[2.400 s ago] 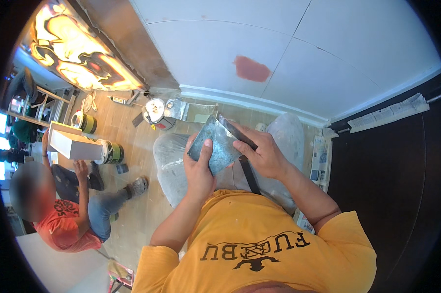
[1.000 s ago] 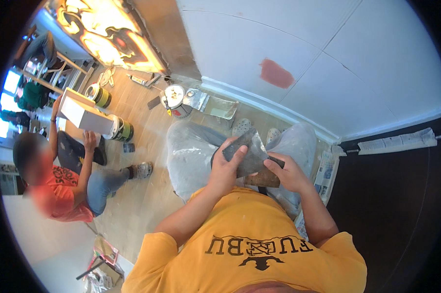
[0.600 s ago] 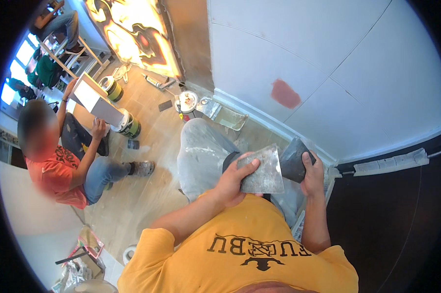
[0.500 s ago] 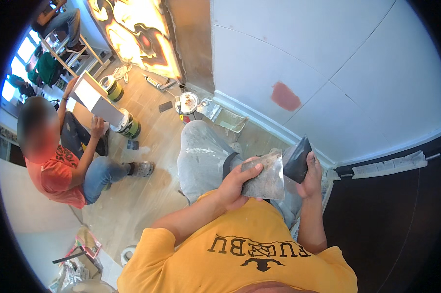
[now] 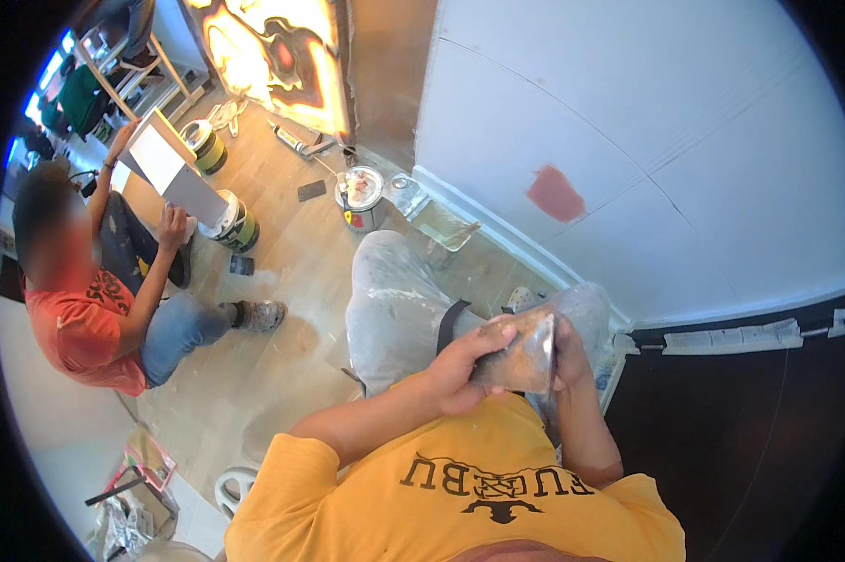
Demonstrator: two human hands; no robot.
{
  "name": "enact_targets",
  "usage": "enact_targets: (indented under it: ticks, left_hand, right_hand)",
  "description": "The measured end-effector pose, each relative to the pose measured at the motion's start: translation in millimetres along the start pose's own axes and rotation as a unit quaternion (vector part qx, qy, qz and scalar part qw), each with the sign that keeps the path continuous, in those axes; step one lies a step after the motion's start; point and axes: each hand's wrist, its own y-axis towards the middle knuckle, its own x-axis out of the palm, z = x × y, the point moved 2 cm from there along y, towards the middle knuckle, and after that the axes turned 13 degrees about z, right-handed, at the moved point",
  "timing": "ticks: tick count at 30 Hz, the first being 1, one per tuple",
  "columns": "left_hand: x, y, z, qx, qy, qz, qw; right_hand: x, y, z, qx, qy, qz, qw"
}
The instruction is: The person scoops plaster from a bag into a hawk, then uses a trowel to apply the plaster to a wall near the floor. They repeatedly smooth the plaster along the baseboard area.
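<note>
My left hand (image 5: pixel 462 370) grips a square metal putty blade (image 5: pixel 532 356) in front of my lap. Its thumb lies on top of the plate, and the fingers go underneath. The blade's face is smeared and worn, and its right edge catches the light. At that edge my right hand (image 5: pixel 572 358) is closed, with its fingers partly behind the plate. The folded black sheet it held earlier is hidden from sight here, so what sits inside those fingers I cannot make out.
White wall panels (image 5: pixel 619 112) with a reddish patch (image 5: pixel 556 193) rise ahead. A paint can (image 5: pixel 361 217), a tray (image 5: pixel 444 228) and a caulking gun (image 5: pixel 296 142) are on the wood floor. At left, a seated person (image 5: pixel 85 323) holds a white board (image 5: pixel 174 169) near more cans.
My hands have come together. My right hand moved left and down to the blade's edge, and the black sheet went out of sight. The view has shifted slightly.
</note>
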Motion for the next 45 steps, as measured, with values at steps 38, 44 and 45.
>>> enact_targets:
  ticks: [38, 44, 45]
  left_hand:
    - [-50, -43, 95, 0.707, 0.306, 0.331, 0.545]
    - [-20, -27, 73, 0.736, 0.393, 0.292, 0.467]
    - [-13, -26, 71, 0.751, 0.41, 0.288, 0.431]
  right_hand:
    - [156, 66, -13, -0.026, -0.073, -0.082, 0.994]
    - [120, 62, -44, -0.111, -0.126, -0.108, 0.98]
    - [115, 61, -48, -0.125, -0.133, -0.105, 0.978]
